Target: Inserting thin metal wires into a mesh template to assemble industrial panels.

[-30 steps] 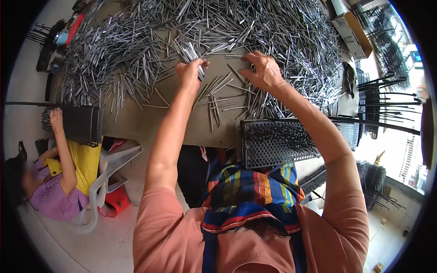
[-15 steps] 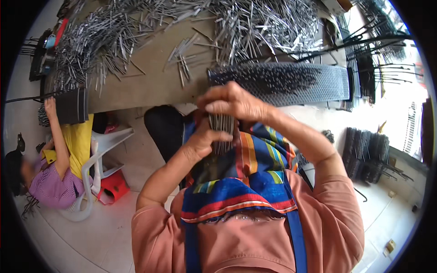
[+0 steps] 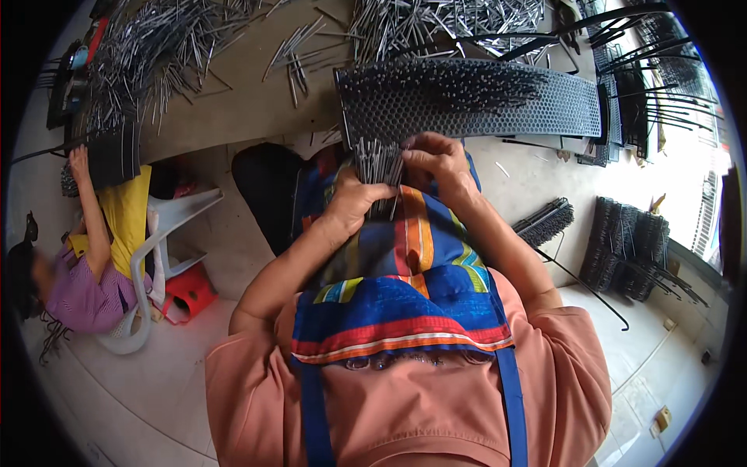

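Over the apron on my lap, my left hand (image 3: 350,201) is closed around an upright bundle of thin grey strips (image 3: 377,165), its thumb laid across the front. The strips' upper ends fan out slightly above the grip. My right hand (image 3: 440,162) is at the bundle's right edge, thumb and forefinger pinched together at the strip tops. Whatever is between those fingertips is too small to make out. Just beyond both hands lies a long perforated grey panel (image 3: 498,123), with dark bristle-like pieces (image 3: 475,86) filling many holes along its far side.
Loose strips (image 3: 443,27) are heaped on the brown table (image 3: 249,101). At the left, another person (image 3: 93,288) sits on a white chair (image 3: 140,311), one hand on a dark panel. Dark bristled pieces (image 3: 622,241) with long rods stand on the floor at right.
My right hand has moved from above the bundle to its right edge, uncovering the strip tops. The view has shifted, and more of the perforated panel shows.
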Available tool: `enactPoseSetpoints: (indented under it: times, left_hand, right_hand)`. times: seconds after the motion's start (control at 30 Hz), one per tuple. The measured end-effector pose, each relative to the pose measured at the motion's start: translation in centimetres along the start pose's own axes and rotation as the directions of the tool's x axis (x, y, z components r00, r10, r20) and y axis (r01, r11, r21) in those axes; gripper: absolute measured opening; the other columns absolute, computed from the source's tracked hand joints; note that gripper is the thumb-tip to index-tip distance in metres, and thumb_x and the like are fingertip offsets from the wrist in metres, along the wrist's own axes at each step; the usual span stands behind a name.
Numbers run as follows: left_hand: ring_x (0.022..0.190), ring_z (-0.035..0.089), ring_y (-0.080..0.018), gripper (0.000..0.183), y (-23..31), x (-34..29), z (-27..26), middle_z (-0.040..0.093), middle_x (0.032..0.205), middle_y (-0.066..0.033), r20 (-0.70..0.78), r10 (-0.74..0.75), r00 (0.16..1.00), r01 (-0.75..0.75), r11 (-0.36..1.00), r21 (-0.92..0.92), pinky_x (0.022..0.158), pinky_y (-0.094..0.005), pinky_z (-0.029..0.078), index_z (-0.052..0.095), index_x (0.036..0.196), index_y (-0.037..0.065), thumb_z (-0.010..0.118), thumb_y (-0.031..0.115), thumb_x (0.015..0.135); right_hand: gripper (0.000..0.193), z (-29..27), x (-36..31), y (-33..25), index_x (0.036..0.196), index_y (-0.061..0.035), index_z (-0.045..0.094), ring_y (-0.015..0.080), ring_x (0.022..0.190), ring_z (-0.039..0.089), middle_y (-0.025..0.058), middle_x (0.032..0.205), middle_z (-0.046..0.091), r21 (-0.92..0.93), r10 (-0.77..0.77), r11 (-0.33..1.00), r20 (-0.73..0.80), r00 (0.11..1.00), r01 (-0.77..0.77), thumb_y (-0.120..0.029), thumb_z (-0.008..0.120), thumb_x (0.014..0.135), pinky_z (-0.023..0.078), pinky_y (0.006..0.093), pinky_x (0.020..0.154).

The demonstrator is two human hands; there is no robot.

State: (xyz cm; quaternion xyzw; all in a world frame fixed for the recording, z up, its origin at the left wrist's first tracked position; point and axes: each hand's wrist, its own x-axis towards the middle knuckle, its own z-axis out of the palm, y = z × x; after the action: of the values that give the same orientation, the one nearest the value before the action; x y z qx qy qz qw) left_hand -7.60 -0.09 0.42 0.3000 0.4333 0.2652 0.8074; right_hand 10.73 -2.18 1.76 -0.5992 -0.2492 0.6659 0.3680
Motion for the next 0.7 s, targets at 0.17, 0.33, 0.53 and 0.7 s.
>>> enactPoseSetpoints:
  times: [0.17,0.33,0.53,0.7]
  left_hand:
    - [0.077,0.069,-0.0187,0.034,-0.1,0.2,-0.1,0.07,0.09,-0.0073,0.095,-0.116,0.989,0.123,0.99,-0.063,0.066,-0.0321,0.057,0.067,0.102,0.001,0.066,-0.013,0.071]
    - [0.078,0.069,-0.0185,0.034,-1.0,0.5,-0.7,0.07,0.09,-0.0081,0.141,-0.089,0.986,0.095,0.995,-0.038,0.068,-0.0321,0.058,0.067,0.105,0.0,0.064,-0.011,0.073]
    - [0.077,0.069,-0.0189,0.033,-0.3,0.3,-0.1,0.07,0.093,-0.0094,0.08,-0.072,0.994,0.077,0.995,-0.06,0.066,-0.0328,0.059,0.066,0.106,0.0,0.065,-0.009,0.074]
    - [0.063,0.068,-0.0238,0.021,-0.3,0.1,-1.6,0.069,0.084,-0.0151,-0.067,-0.185,0.981,0.178,0.98,-0.089,0.058,-0.0323,0.057,0.065,0.093,-0.004,0.067,-0.007,0.072]
  right_hand:
    - [0.015,0.9,0.4,1.8,0.092,-0.0036,0.063,0.0086,0.045,0.045,0.0016,0.064,0.058,0.319,0.041,0.947,-0.025,0.999,-0.03,-0.006,0.072,0.081,0.034,0.0234,0.041]
    - [0.011,1.3,-0.9,2.7,0.087,-0.0051,0.061,0.0106,0.049,0.052,0.0033,0.068,0.06,0.397,0.1,0.913,-0.003,0.995,-0.091,-0.009,0.07,0.084,0.043,0.0241,0.046]
    - [0.01,0.7,-0.2,3.2,0.084,-0.0055,0.061,0.011,0.052,0.055,0.0045,0.068,0.06,0.397,0.071,0.918,-0.154,0.986,-0.004,-0.013,0.067,0.088,0.048,0.0252,0.051]
    - [0.016,-2.4,2.5,7.7,0.09,0.0004,0.065,0.014,0.057,0.059,0.0068,0.071,0.063,0.114,0.223,0.971,-0.116,0.968,-0.21,-0.015,0.066,0.088,0.051,0.0268,0.053]
